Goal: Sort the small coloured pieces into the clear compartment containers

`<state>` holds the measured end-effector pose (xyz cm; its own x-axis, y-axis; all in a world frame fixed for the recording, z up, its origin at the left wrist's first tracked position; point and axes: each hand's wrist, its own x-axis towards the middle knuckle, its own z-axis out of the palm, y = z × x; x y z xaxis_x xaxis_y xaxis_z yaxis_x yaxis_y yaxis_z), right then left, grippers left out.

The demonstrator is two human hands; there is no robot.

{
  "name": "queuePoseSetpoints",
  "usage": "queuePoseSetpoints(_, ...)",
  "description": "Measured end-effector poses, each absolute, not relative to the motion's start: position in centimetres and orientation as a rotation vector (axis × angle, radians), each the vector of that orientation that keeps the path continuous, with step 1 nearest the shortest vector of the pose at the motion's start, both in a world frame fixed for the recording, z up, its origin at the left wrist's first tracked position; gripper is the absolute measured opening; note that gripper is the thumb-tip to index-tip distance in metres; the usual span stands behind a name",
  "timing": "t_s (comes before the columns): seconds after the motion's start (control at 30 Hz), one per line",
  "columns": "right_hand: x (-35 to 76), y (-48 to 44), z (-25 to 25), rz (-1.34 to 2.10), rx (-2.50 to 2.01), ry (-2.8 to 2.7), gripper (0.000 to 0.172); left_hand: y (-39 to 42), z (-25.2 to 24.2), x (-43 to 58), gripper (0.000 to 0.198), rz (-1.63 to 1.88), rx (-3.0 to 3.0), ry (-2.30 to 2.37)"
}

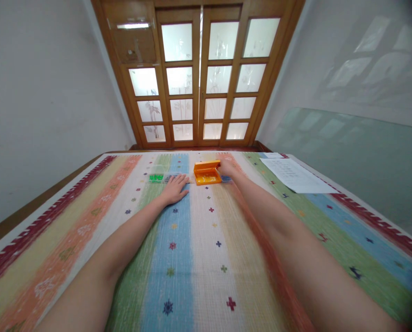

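An open orange box (206,173) with small pieces inside lies far out on the striped cloth (199,240). My right hand (225,168) rests against the box's right side, fingers bent on its edge. My left hand (174,188) lies flat on the cloth, fingers stretched toward a clear tray (162,178) that holds green pieces (156,177). The fingertips reach the tray's near edge. A small blue thing (226,179) peeks out under my right wrist.
A printed white sheet (294,174) lies at the far right of the cloth. A glass pane (358,152) leans along the right wall. Wooden doors (202,74) with frosted panes stand beyond the far edge.
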<state>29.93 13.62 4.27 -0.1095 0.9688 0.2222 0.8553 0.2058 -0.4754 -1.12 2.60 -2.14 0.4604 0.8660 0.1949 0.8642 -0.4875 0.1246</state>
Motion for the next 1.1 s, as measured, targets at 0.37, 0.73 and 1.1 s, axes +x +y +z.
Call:
queuePoseSetpoints(0.37,33.3,9.2,2.9,-0.030,-1.354,-2.481,0.039,4.3,2.6,-3.5,0.045,0.919,2.537,1.730)
queuePoseSetpoints(0.73,28.9,4.7,0.5,-0.015,-1.361,-2.508,0.057,5.0,1.9,-10.1,0.051,0.702,2.460,2.012)
queuePoseSetpoints(1.1,30.2,4.0,0.3,-0.097,-1.589,-2.288,0.057,2.4,-0.5,-9.4,0.079,0.150,2.386,2.025)
